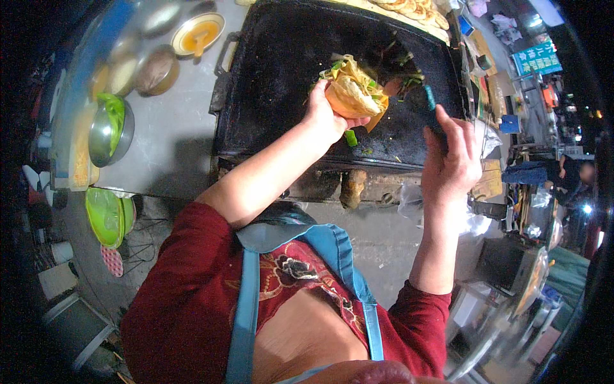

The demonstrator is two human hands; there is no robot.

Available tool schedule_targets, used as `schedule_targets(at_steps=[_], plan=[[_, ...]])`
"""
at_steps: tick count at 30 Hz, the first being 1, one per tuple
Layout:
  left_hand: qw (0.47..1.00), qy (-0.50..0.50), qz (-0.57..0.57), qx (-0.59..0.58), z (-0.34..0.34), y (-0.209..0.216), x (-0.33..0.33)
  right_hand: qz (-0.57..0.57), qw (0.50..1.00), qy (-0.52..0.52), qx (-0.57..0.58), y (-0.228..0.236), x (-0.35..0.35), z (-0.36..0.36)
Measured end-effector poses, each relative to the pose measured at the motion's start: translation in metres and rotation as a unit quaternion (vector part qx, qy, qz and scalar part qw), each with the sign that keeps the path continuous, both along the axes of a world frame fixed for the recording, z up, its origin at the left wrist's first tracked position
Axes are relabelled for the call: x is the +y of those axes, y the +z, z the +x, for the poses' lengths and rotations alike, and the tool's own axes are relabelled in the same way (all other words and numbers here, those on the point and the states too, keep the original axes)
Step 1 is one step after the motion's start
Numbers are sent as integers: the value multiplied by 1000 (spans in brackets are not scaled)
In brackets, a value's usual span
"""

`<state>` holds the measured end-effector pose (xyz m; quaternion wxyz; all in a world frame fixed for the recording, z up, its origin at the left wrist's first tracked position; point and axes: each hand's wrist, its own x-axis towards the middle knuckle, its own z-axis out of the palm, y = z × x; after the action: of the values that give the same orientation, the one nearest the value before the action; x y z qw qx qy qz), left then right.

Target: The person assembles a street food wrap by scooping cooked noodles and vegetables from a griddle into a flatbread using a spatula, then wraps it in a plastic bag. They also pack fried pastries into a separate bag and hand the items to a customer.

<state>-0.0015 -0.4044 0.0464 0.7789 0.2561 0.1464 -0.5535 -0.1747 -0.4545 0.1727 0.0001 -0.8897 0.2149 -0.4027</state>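
My left hand [325, 115] is wrapped round a split flatbread bun [353, 97], its opening stuffed with shredded filling and green bits. It holds the bun above a wide black griddle [272, 77]. To the right, my right hand [453, 150] grips a spatula-like tool [430, 97] by its dark handle, with teal showing near the index finger. The tool's far end is dark and blurred, close to the bun's right side, with greens about it. A green scrap [351, 137] lies on the griddle below the bun.
Several browned flatbreads [409, 8] line the griddle's far edge. On the left counter stand a bowl of orange sauce with a brush [199, 33], a metal bowl with lettuce [110, 131] and other bowls. Green plastic baskets [105, 217] sit below the counter edge. A person [569, 176] is far right.
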Motion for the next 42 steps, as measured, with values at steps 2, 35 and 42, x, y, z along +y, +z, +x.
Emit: schedule_targets(at_steps=[2, 35, 42], plan=[[1000, 6, 3, -18, 1, -1, 0, -17, 1000, -7, 20, -1, -3, -2], [990, 37, -9, -132, 47, 14, 119, 187, 980, -63, 19, -101, -23, -2], [996, 55, -55, -37, 50, -1, 160, 260, 941, -52, 210, -72, 1, 38]])
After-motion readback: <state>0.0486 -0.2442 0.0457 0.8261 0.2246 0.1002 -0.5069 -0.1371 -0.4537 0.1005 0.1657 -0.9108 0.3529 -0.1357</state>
